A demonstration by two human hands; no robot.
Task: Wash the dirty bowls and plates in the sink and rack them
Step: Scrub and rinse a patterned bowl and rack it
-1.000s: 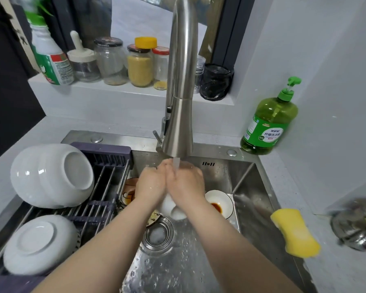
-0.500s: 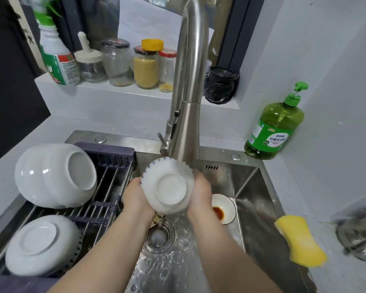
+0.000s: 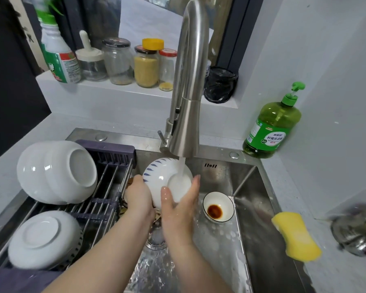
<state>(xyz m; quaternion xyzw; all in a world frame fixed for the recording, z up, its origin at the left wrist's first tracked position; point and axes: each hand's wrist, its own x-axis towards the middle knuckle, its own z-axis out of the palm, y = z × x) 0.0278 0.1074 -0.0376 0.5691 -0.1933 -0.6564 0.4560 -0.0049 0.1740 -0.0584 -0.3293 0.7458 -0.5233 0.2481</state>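
Nearest on the left, an upturned white bowl (image 3: 42,237) lies on the drying rack (image 3: 106,185). Over the sink (image 3: 260,210), the left hand (image 3: 138,200) grips the rim of the blue-striped bowl (image 3: 159,176), and the right hand (image 3: 178,210) curves thumb and fingers round its base. Just right sits a sauce-stained dish (image 3: 218,206). Faucet (image 3: 188,102) water strikes the bowl's base.
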